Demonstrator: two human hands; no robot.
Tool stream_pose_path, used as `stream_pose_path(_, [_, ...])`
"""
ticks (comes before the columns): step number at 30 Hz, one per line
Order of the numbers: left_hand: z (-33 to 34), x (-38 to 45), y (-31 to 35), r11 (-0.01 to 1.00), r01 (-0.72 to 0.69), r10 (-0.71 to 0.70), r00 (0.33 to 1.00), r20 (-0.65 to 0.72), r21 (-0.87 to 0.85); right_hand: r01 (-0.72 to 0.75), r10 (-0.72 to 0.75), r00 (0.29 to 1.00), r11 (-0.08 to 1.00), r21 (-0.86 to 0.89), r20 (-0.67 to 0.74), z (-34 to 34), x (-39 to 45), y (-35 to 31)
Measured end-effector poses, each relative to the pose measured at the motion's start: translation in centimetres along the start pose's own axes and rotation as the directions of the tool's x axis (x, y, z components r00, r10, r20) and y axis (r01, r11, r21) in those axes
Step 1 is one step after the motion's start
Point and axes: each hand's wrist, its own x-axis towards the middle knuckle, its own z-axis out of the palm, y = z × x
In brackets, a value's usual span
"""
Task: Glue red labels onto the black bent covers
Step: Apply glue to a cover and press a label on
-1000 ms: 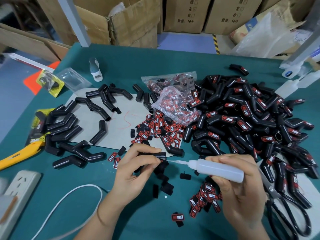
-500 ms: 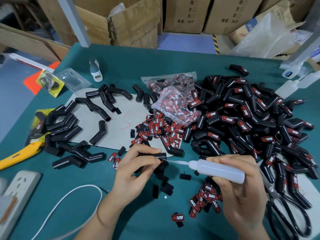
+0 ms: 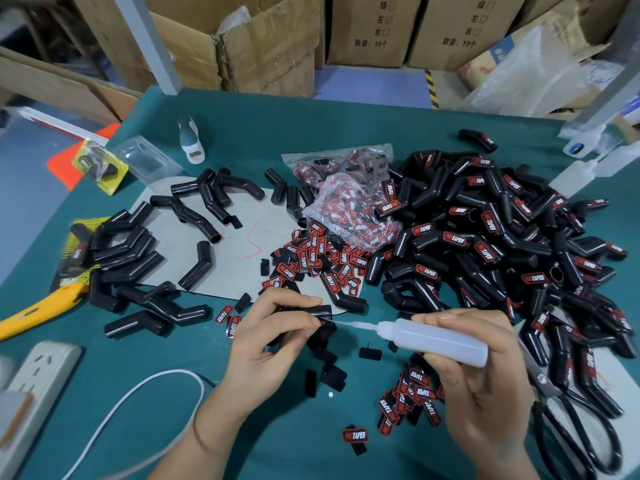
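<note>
Hands over the green bench [image 3: 346, 133] | our left hand [image 3: 273, 344] has its grip closed around a black bent cover [image 3: 317, 310] near the front edge | our right hand [image 3: 485, 382] has its grip wrapped around the glue bottle [image 3: 433, 336], nozzle touching the cover | loose red labels [image 3: 318, 258] lie just behind

Both forearms bare, no sleeves. Left hand [image 3: 263, 344]: thin band at wrist. Right hand [image 3: 485, 386]: nothing worn.

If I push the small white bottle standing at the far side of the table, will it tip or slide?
The small white bottle stands upright and tall on a narrow base, so it probably tips. It looks plastic, so likely light. The green table cover looks soft, so sliding seems less likely.
</note>
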Motion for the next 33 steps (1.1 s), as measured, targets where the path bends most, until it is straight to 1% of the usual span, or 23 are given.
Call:
stream_pose_path(19, [0.1,-0.1,-0.1,1.0,0.01,-0.01,1.0,-0.003,-0.007,0.008,-0.008,1.0,1.0,-0.001,0.002,0.1,0.0,0.1])
stream_pose_path(23, [0.1,0.1,-0.3,1.0,0.019,-0.02,1.0,-0.02,-0.017,-0.032,0.033,0.999,0.999,0.031,-0.031,-0.2,0.3,0.1])
stream_pose_path(25, [0.0,0.1,-0.3,0.999,0.027,-0.028,0.999,-0.03,-0.017,-0.049,0.054,0.997,0.995,0.087,-0.053,-0.3,0.5,0.1])
stream_pose_path(27, [0.0,0.1,-0.5,0.999,0.036,-0.037,0.999,-0.037,-0.026,-0.108,0.124,0.987,0.982,0.157,-0.099,-0.1,0.5,0.3])
stream_pose_path(29, [0.1,0.2,-0.6,0.999,0.03,-0.032,0.998,-0.046,-0.037,-0.214,0.255,0.956,0.945,0.246,-0.148,0.3,0.5,0.7])
stream_pose_path(30, [0.1,0.2,-0.5,0.998,0.031,-0.034,0.998,-0.054,-0.051,-0.268,0.32,0.936,0.917,0.295,-0.148,0.5,0.5,1.1])
stream_pose_path(31, [0.1,0.3,-0.5,0.996,0.046,-0.051,0.997,-0.066,-0.07,-0.32,0.375,0.919,0.891,0.324,-0.124,0.7,0.4,1.5])
stream_pose_path(33, [0.3,0.3,-0.2,0.99,0.097,-0.107,0.99,-0.094,-0.105,-0.415,0.449,0.892,0.857,0.306,-0.049,1.5,0.3,2.2])
